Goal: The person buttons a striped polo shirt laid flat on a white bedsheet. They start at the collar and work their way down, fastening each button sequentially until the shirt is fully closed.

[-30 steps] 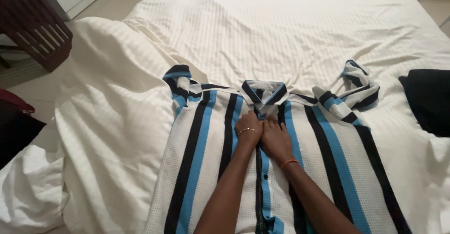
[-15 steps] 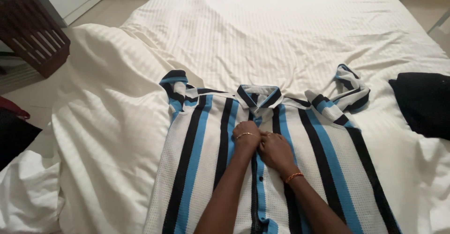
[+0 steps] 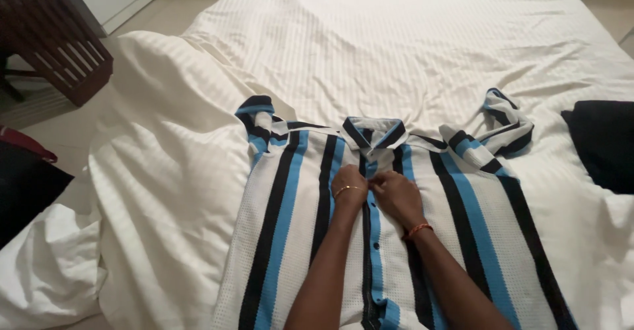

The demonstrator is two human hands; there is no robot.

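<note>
Hands meet on the button strip of a white knit shirt with black and blue stripes (image 3: 290, 237), spread flat on the cream striped bedsheet (image 3: 409, 46). The left hand (image 3: 350, 194), a thin gold bangle at its wrist, and the right hand (image 3: 396, 198), with an orange thread band, both pinch the placket just below the collar, fingertips touching. A black folded garment (image 3: 604, 145) lies well right of them.
</note>
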